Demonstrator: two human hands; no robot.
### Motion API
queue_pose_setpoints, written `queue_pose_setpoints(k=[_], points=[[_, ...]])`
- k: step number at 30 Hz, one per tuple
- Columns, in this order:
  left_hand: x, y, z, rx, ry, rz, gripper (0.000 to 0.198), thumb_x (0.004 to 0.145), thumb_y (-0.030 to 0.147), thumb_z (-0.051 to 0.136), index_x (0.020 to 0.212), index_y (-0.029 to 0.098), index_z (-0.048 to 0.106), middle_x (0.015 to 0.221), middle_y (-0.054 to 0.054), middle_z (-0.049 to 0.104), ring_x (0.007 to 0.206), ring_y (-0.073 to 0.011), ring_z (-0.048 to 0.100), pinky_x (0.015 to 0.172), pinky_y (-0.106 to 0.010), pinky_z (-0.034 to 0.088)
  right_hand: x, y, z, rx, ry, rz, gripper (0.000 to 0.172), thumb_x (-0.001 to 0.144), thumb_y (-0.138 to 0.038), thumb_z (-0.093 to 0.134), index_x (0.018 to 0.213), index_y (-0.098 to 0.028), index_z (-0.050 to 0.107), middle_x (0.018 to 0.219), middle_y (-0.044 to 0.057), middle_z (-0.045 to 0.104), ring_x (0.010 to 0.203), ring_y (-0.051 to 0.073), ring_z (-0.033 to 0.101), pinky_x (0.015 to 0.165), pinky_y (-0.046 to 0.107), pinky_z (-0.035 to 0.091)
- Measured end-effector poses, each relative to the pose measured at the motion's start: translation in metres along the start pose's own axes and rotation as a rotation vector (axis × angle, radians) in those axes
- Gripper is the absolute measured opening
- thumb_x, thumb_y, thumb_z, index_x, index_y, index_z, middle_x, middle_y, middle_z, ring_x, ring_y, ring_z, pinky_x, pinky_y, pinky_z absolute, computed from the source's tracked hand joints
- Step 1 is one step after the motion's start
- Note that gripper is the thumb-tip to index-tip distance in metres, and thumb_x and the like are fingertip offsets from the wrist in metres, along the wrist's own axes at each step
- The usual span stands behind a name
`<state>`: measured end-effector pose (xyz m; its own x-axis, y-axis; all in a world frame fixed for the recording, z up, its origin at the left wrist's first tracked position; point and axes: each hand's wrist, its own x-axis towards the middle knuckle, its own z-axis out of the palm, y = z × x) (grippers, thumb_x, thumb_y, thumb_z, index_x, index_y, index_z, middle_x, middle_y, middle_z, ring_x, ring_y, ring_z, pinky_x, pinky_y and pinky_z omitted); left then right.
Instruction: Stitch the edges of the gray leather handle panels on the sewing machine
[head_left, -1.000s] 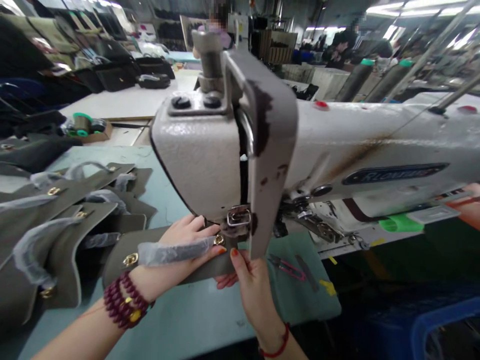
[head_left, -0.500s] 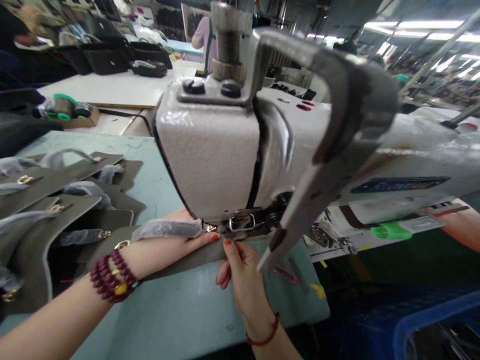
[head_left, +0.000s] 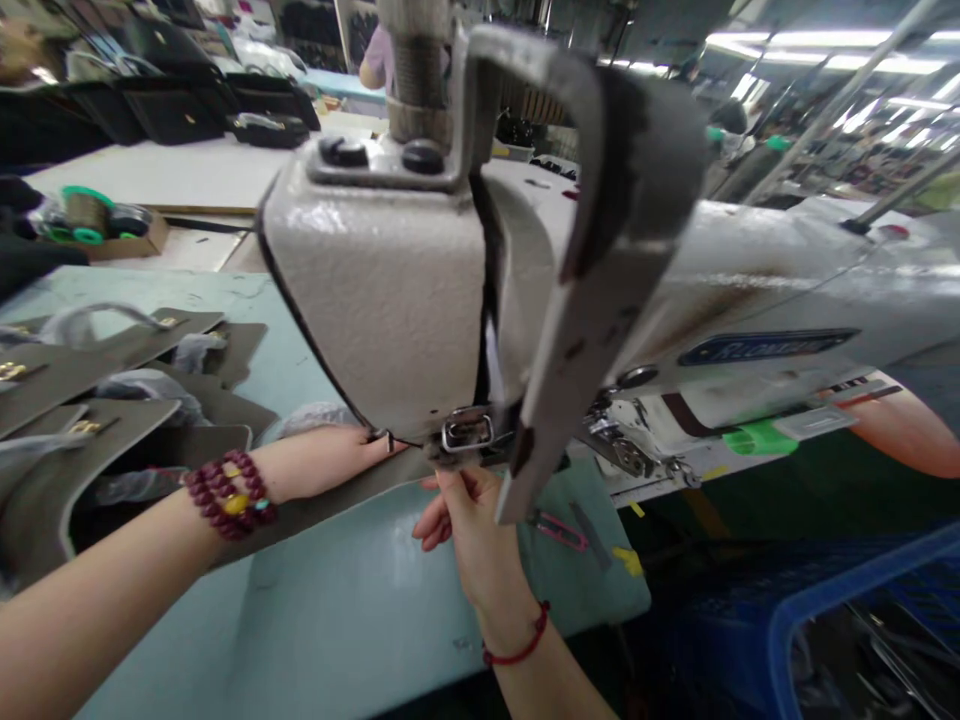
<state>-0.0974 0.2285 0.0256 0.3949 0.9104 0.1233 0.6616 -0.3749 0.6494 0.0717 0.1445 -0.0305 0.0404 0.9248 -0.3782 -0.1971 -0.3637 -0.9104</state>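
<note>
Olive-grey leather piece (head_left: 330, 505) lies flat on the desk (head_left: 337, 620), running from the left in under the sewing machine head (head_left: 390, 290), where its end sits by the metal foot (head_left: 466, 430). Just left of the machine head the left hand (head_left: 330, 462) rests palm down and spread on the piece, its fingertips hidden behind the casting; a dark red bead bracelet (head_left: 229, 495) circles that wrist. Directly below the machine head the right hand (head_left: 457, 520) is closed in a pinch on the near edge of the piece, a red cord (head_left: 517, 640) at its wrist. A grey strap (head_left: 600, 250) is slung over the top of the machine head and hangs down its right side. As I judge it, good work here means holding the leather flat and taut between the two hands, steering by the edge, and keeping fingertips clear of the needle, which cannot be seen. The desk is pale teal and smooth; pink-handled snips (head_left: 559, 530) lie just right of the machine head, and a pile of matching pieces (head_left: 97, 420) with gold clasps lies well to its left. Behind the machine head stretches a busy workshop: thread cones in a cardboard box (head_left: 90, 215), black bags (head_left: 172, 110) on a white table, strip lights overhead. Another person's arm (head_left: 900, 430) shows far to its right, above a blue crate (head_left: 825, 620).
</note>
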Motion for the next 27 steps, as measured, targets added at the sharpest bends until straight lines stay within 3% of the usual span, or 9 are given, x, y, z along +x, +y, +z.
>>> queue_pose_setpoints(k=[2, 4, 6, 9, 12, 15, 17, 20, 27], points=[[-0.018, 0.004, -0.001, 0.074, -0.051, 0.025, 0.049, 0.085, 0.059, 0.042, 0.064, 0.024, 0.070, 0.045, 0.002, 0.057, 0.048, -0.0168, 0.060, 0.055, -0.026, 0.051, 0.000, 0.002, 0.001, 0.027, 0.004, 0.004, 0.051, 0.087, -0.059, 0.053, 0.078, -0.011, 0.066, 0.046, 0.002, 0.063, 0.033, 0.009, 0.052, 0.036, 0.015, 0.036], [-0.049, 0.010, 0.006, 0.140, 0.010, 0.023, 0.039, 0.089, 0.053, 0.044, 0.081, 0.026, 0.071, 0.077, -0.003, 0.072, 0.072, -0.0220, 0.068, 0.070, -0.031, 0.054, 0.001, 0.003, 0.002, 0.045, 0.006, 0.008, 0.049, 0.087, -0.058, 0.053, 0.077, -0.012, 0.066, 0.046, 0.002, 0.063, 0.033, 0.009, 0.053, 0.037, 0.015, 0.035], [-0.082, 0.017, 0.024, 0.072, 0.109, -0.028, 0.031, 0.090, 0.048, 0.049, 0.102, 0.027, 0.069, 0.104, -0.006, 0.071, 0.098, -0.0258, 0.065, 0.084, -0.035, 0.052, 0.001, 0.004, 0.002, 0.052, 0.006, 0.006, 0.048, 0.087, -0.057, 0.053, 0.076, -0.012, 0.066, 0.046, 0.002, 0.063, 0.033, 0.009, 0.053, 0.036, 0.015, 0.035], [-0.112, 0.025, 0.068, -0.430, 0.006, -0.230, 0.030, 0.092, 0.047, 0.047, 0.083, 0.024, 0.065, 0.079, -0.004, 0.066, 0.076, -0.0202, 0.062, 0.069, -0.031, 0.053, 0.001, 0.003, 0.002, 0.024, 0.002, -0.007, 0.048, 0.087, -0.056, 0.054, 0.075, -0.012, 0.066, 0.045, 0.002, 0.063, 0.033, 0.009, 0.053, 0.037, 0.014, 0.037], [-0.100, 0.028, 0.107, -1.088, 0.001, -0.436, 0.045, 0.093, 0.059, 0.037, 0.091, 0.022, 0.064, 0.074, -0.003, 0.061, 0.070, -0.0176, 0.058, 0.063, -0.030, 0.051, 0.000, 0.000, 0.000, -0.001, -0.008, -0.012, 0.048, 0.087, -0.056, 0.054, 0.075, -0.012, 0.068, 0.044, 0.002, 0.062, 0.031, 0.009, 0.051, 0.037, 0.015, 0.040], [-0.069, 0.025, 0.117, -1.496, 0.026, -0.521, 0.052, 0.089, 0.064, 0.043, 0.086, 0.018, 0.066, 0.063, -0.001, 0.056, 0.059, -0.0141, 0.054, 0.060, -0.028, 0.048, -0.001, -0.004, 0.000, -0.015, 0.004, -0.039, 0.048, 0.087, -0.055, 0.054, 0.072, -0.011, 0.068, 0.043, 0.002, 0.061, 0.030, 0.008, 0.049, 0.036, 0.015, 0.040], [-0.055, 0.022, 0.111, -1.526, 0.073, -0.625, 0.047, 0.082, 0.061, 0.059, 0.075, 0.015, 0.067, 0.056, 0.001, 0.054, 0.054, -0.0120, 0.051, 0.056, -0.025, 0.046, -0.001, -0.005, 0.000, -0.040, 0.013, -0.061, 0.046, 0.087, -0.053, 0.055, 0.070, -0.012, 0.067, 0.041, 0.002, 0.059, 0.030, 0.008, 0.048, 0.035, 0.015, 0.038], [-0.049, 0.017, 0.098, -1.404, 0.114, -0.740, 0.037, 0.071, 0.050, 0.077, 0.071, 0.013, 0.069, 0.059, 0.000, 0.058, 0.063, -0.0135, 0.057, 0.061, -0.024, 0.046, -0.001, -0.005, -0.002, -0.081, 0.027, -0.077, 0.042, 0.087, -0.050, 0.056, 0.071, -0.012, 0.067, 0.041, 0.000, 0.058, 0.031, 0.008, 0.047, 0.035, 0.015, 0.039], [-0.054, 0.010, 0.091, -1.224, 0.066, -0.821, 0.037, 0.061, 0.042, 0.083, 0.082, 0.012, 0.076, 0.089, -0.008, 0.071, 0.088, -0.0203, 0.059, 0.079, -0.029, 0.046, -0.008, 0.004, -0.008, -0.050, -0.035, -0.129, 0.042, 0.090, -0.051, 0.053, 0.076, -0.013, 0.063, 0.046, 0.001, 0.061, 0.037, 0.008, 0.051, 0.040, 0.015, 0.041]])
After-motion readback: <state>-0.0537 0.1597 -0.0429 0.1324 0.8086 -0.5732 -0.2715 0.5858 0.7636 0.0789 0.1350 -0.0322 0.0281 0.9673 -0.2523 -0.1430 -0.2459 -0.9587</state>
